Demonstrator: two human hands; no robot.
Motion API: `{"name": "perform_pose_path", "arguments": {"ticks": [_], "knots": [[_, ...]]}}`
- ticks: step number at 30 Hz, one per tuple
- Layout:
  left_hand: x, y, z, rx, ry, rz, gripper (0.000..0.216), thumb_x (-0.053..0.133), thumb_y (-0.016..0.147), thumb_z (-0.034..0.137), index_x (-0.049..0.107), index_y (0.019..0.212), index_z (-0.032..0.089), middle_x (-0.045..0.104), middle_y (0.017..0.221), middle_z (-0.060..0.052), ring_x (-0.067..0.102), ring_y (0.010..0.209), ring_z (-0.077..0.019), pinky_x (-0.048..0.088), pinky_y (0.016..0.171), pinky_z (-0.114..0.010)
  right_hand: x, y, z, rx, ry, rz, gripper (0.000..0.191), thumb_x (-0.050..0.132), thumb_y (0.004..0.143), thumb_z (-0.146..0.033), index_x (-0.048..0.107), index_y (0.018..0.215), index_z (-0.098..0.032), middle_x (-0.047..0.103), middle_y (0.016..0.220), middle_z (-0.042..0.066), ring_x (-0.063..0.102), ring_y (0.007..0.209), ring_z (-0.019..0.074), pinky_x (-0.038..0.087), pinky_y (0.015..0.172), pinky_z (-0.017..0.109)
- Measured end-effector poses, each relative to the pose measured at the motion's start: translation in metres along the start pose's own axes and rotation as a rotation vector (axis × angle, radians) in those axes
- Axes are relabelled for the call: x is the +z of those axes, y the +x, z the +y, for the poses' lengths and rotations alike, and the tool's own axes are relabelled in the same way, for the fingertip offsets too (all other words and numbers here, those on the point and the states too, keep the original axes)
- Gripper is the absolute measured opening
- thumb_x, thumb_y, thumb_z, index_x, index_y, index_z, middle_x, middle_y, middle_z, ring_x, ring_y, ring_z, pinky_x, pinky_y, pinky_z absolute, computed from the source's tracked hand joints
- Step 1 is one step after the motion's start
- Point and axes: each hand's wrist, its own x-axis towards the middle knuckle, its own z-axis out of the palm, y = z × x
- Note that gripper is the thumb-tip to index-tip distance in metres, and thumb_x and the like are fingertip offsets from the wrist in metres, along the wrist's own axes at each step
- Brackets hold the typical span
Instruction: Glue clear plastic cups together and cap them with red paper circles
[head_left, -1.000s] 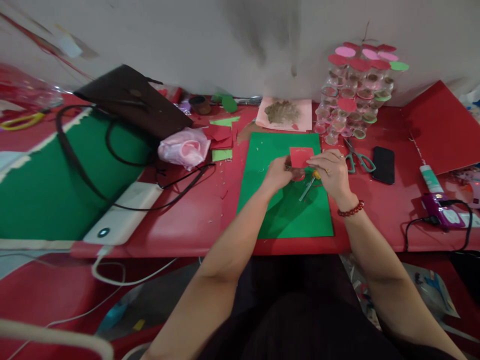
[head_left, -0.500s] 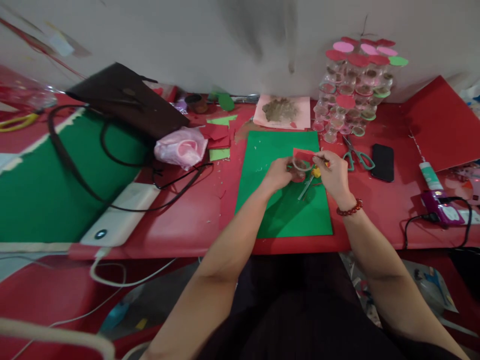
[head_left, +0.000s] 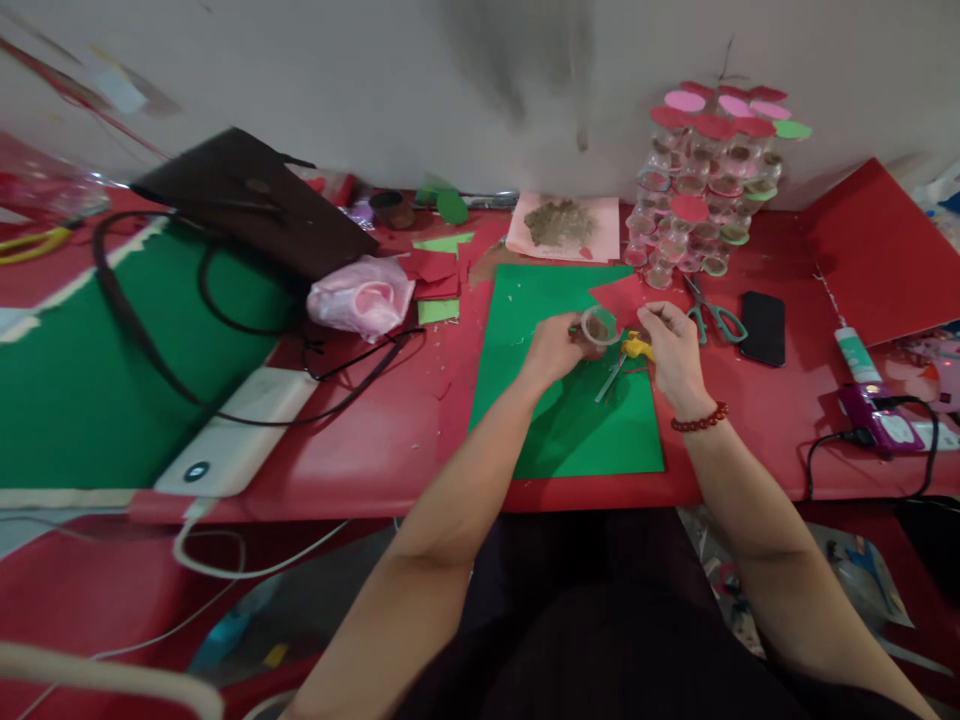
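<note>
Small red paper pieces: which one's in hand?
The small red piece pinched in the right hand, beside the clear cup in the left hand; the other red scraps lie by the pink bundle.

I am working in a craft corner, home or workshop being hard to tell. On the red worktop (head_left: 375,440), pale-handled scissors (head_left: 706,304) are lying right of the green sheet (head_left: 592,435), paper scraps (head_left: 436,288) are lying left of it, and beyond its far right corner a tower of small clear cups (head_left: 694,185) is standing.
</note>
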Motion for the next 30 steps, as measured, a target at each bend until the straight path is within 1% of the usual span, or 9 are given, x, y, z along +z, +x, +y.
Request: {"name": "perform_pose_path", "arguments": {"ticks": [2, 6, 9, 12, 17, 21, 25, 27, 30], "knots": [[0.000, 0.000, 0.001, 0.007, 0.065, 0.024, 0.023, 0.078, 0.067, 0.009, 0.080, 0.088, 0.019, 0.081, 0.095, -0.006, 0.073, 0.094, -0.0263, 0.054, 0.086, -0.035, 0.000, -0.001, -0.002, -0.102, -0.139, -0.007, 0.008, 0.062, 0.082, -0.030, 0.059, 0.086, -0.024, 0.063, 0.081, -0.001, 0.060, 0.074, 0.0138, 0.050, 0.072, 0.028], [0.002, -0.002, 0.003, 0.069, 0.156, 0.063, 0.025, 0.083, 0.065, 0.013, 0.080, 0.089, 0.021, 0.080, 0.098, -0.008, 0.071, 0.096, -0.0287, 0.053, 0.089, -0.037, 0.002, -0.004, -0.002, -0.282, -0.497, -0.006, 0.027, 0.074, 0.075, -0.030, 0.062, 0.098, -0.024, 0.070, 0.098, 0.004, 0.063, 0.086, 0.0192, 0.052, 0.079, 0.034], [0.005, -0.004, 0.004, 0.118, 0.198, 0.081, 0.023, 0.084, 0.067, 0.016, 0.079, 0.089, 0.022, 0.079, 0.103, -0.010, 0.068, 0.104, -0.0309, 0.051, 0.097, -0.041, 0.003, -0.002, 0.001, -0.323, -0.694, 0.013, 0.020, 0.076, 0.080, -0.031, 0.063, 0.093, -0.023, 0.070, 0.092, 0.005, 0.064, 0.083, 0.0212, 0.051, 0.076, 0.035], [0.007, -0.005, 0.004, 0.118, 0.234, 0.079, 0.021, 0.084, 0.068, 0.015, 0.077, 0.087, 0.022, 0.077, 0.100, -0.011, 0.067, 0.103, -0.0314, 0.050, 0.099, -0.043, 0.004, 0.000, -0.001, -0.346, -0.833, -0.037, 0.009, 0.071, 0.089, -0.029, 0.066, 0.085, -0.022, 0.070, 0.083, 0.007, 0.065, 0.077, 0.0221, 0.050, 0.073, 0.035], [0.006, -0.003, 0.002, 0.084, 0.245, 0.090, 0.027, 0.083, 0.067, 0.014, 0.077, 0.094, 0.020, 0.077, 0.104, -0.012, 0.067, 0.106, -0.0322, 0.050, 0.097, -0.042, 0.008, 0.003, -0.011, -0.366, -0.972, -0.101, 0.021, 0.059, 0.096, -0.022, 0.066, 0.077, -0.021, 0.073, 0.080, 0.011, 0.067, 0.072, 0.0233, 0.048, 0.070, 0.037], [0.002, -0.001, 0.003, 0.052, 0.214, 0.107, 0.023, 0.080, 0.070, 0.016, 0.078, 0.092, 0.021, 0.078, 0.100, -0.010, 0.069, 0.101, -0.0303, 0.051, 0.092, -0.039, 0.012, 0.010, -0.013, -0.302, -0.820, -0.047, 0.026, 0.067, 0.091, -0.027, 0.060, 0.067, -0.023, 0.068, 0.066, 0.007, 0.067, 0.067, 0.0234, 0.050, 0.068, 0.036], [-0.001, 0.003, 0.003, 0.017, 0.095, 0.107, 0.025, 0.082, 0.067, 0.015, 0.079, 0.092, 0.020, 0.080, 0.095, -0.007, 0.071, 0.093, -0.0269, 0.053, 0.088, -0.036, 0.014, 0.021, -0.006, -0.024, -0.342, -0.008, 0.026, 0.066, 0.089, -0.032, 0.059, 0.066, -0.022, 0.065, 0.059, 0.003, 0.065, 0.057, 0.0188, 0.053, 0.060, 0.031], [-0.002, 0.005, 0.000, 0.002, 0.033, 0.145, 0.025, 0.083, 0.067, 0.015, 0.079, 0.091, 0.019, 0.081, 0.096, -0.007, 0.071, 0.092, -0.0251, 0.054, 0.088, -0.035, 0.012, 0.028, -0.003, 0.061, -0.138, 0.077, 0.027, 0.062, 0.093, -0.036, 0.060, 0.071, -0.020, 0.066, 0.060, 0.003, 0.063, 0.053, 0.0152, 0.052, 0.056, 0.028], [0.000, 0.008, -0.004, -0.047, -0.044, 0.207, 0.022, 0.083, 0.070, 0.014, 0.078, 0.091, 0.016, 0.080, 0.094, -0.008, 0.072, 0.087, -0.0223, 0.055, 0.085, -0.034, 0.007, 0.043, -0.002, -0.062, -0.118, 0.196, 0.022, 0.056, 0.097, -0.039, 0.059, 0.086, -0.020, 0.068, 0.066, 0.001, 0.057, 0.049, 0.0118, 0.047, 0.051, 0.025]]}}
